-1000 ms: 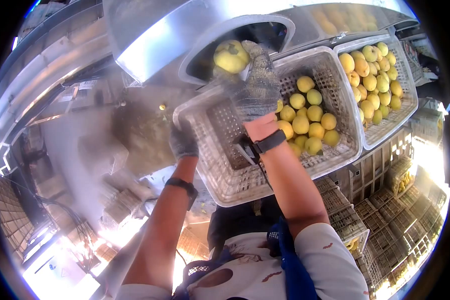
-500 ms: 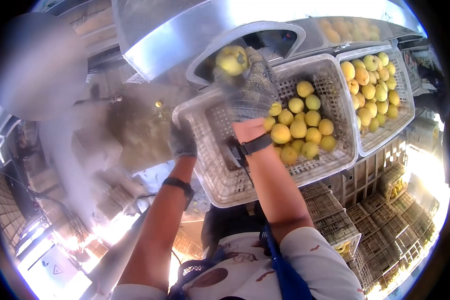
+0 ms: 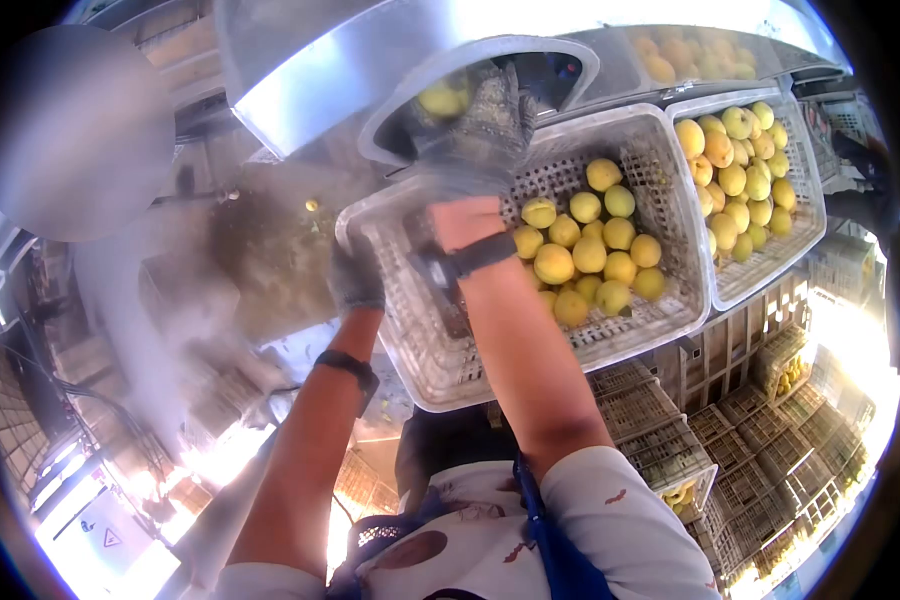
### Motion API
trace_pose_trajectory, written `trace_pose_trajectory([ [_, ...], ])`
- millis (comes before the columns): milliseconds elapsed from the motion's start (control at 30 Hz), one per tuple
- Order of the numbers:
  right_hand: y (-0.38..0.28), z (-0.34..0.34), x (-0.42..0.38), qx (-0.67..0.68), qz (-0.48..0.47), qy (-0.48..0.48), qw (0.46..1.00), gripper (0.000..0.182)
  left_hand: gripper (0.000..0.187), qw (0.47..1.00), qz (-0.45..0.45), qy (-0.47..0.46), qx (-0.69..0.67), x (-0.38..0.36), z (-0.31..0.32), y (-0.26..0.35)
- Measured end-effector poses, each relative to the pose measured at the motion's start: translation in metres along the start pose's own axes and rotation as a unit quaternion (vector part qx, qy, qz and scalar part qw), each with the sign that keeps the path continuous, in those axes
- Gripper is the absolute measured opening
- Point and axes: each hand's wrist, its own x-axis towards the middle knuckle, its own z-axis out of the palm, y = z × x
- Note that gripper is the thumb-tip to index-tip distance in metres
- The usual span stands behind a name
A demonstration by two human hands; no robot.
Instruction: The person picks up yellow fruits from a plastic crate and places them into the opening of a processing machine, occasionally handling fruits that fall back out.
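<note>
In a grey knit glove, my right hand (image 3: 485, 125) reaches into the oval opening (image 3: 560, 52) of a metal machine. Its fingers are closed around a yellow peach (image 3: 440, 99), which the glove and shadow partly hide. Below that arm sits a white plastic crate (image 3: 450, 385) with several yellow peaches (image 3: 590, 254) gathered in its right half. My left hand (image 3: 356, 275), also gloved, grips the crate's left rim; its fingertips are blurred.
To the right, a second white crate (image 3: 742, 292) is filled with peaches (image 3: 732, 180). Slatted crates (image 3: 660, 440) are stacked at lower right. A shiny metal panel (image 3: 340, 75) juts out above the crate. One small yellow fruit (image 3: 312, 205) lies on the ground at left.
My right hand has moved up and left with the peach, deeper into the oval opening. More peaches in the crate show beside my wrist. My left hand stays on the rim.
</note>
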Motion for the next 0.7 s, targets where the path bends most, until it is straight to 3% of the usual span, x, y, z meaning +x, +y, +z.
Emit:
trace_pose_trajectory([
  [33,-0.019,-0.008,0.012,0.016,0.005,0.017,1.0,0.084,0.045,1.0,-0.009,-0.006,0.001,-0.005,-0.004,0.01],
  [100,-0.027,0.002,0.033,-0.054,-0.001,-0.13,0.99,0.096,0.041,0.999,-0.034,-0.025,-0.031,0.001,0.006,-0.004],
  [167,-0.047,-0.023,0.039,-0.078,0.001,-0.141,0.987,0.111,0.056,0.986,0.139,0.054,-0.077,0.038,0.034,-0.074],
  [200,-0.036,-0.024,0.026,-0.006,-0.007,-0.105,0.994,0.121,0.035,0.989,0.032,-0.007,-0.141,0.041,0.028,-0.073],
  [233,-0.008,-0.024,0.0,-0.049,-0.077,-0.111,0.99,0.114,0.035,0.999,0.018,0.002,-0.044,0.036,0.022,-0.056],
  [300,0.01,-0.085,-0.027,0.132,-0.101,-0.119,0.979,0.096,0.037,0.996,0.068,0.013,-0.062,-0.001,0.002,-0.006],
  [333,0.034,-0.097,-0.045,0.225,0.038,-0.207,0.951,0.077,0.037,0.995,0.07,0.009,-0.064,0.002,0.006,-0.01],
  [367,0.063,-0.104,-0.063,0.313,0.175,-0.288,0.888,0.06,0.039,0.991,0.094,0.014,-0.096,0.007,0.01,-0.021],
  [400,0.088,-0.111,-0.056,-0.028,0.048,-0.442,0.895,0.055,0.041,0.985,0.117,0.02,-0.128,0.01,0.012,-0.029],
  [433,0.115,-0.115,-0.046,-0.364,-0.087,-0.53,0.761,0.051,0.041,0.985,0.114,0.021,-0.127,0.006,0.008,-0.025],
  [500,0.171,-0.124,-0.034,-0.264,0.101,-0.513,0.81,0.036,0.044,0.996,0.089,0.02,0.003,-0.005,-0.003,-0.001],
  [533,0.223,-0.102,-0.03,-0.372,-0.092,-0.643,0.663,0.035,0.044,0.996,0.086,0.02,0.001,-0.009,-0.007,0.005],
  [567,0.262,-0.084,-0.027,-0.448,-0.276,-0.716,0.459,0.035,0.044,0.997,0.066,0.004,-0.03,-0.012,-0.009,0.012],
  [600,0.262,-0.083,-0.025,-0.451,-0.277,-0.714,0.459,0.035,0.045,0.997,0.047,-0.012,-0.06,-0.014,-0.009,0.016],
  [700,0.24,-0.055,-0.028,-0.446,-0.08,-0.638,0.622,0.041,0.044,0.995,0.073,-0.004,-0.064,-0.013,-0.009,0.015],
])
